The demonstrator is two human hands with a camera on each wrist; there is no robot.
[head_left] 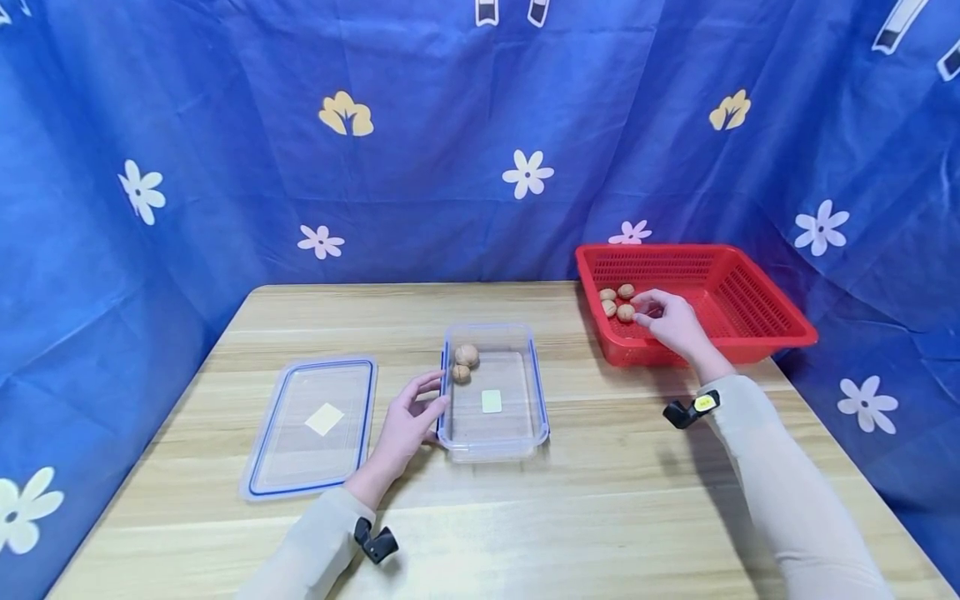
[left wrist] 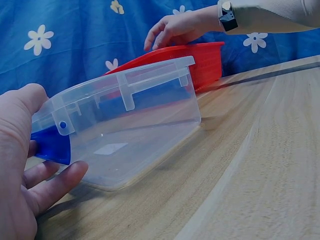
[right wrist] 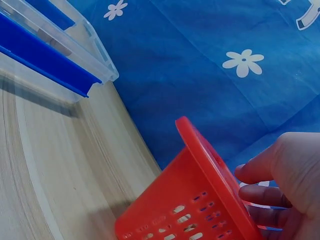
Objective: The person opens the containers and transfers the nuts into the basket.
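Note:
A clear plastic container [head_left: 491,433] with blue clips stands mid-table, two walnuts [head_left: 467,356] inside near its far left corner. My left hand [head_left: 408,417] holds its left side; in the left wrist view the thumb lies at the rim and fingers [left wrist: 60,187] below the blue clip [left wrist: 54,145]. My right hand [head_left: 671,321] reaches over the red basket [head_left: 750,342], thumb and fingers loosely bent, fingertips beside several walnuts [head_left: 626,312] at its left end. The right wrist view shows nothing between those fingers [right wrist: 265,194]; the basket wall hides the walnuts partly there.
A clear lid [head_left: 285,450] with a blue seal and a pale square label lies flat on the wooden table [head_left: 480,533], left of the container. A blue flowered curtain [head_left: 450,208] hangs behind and along both sides. The basket stands at the table's back right.

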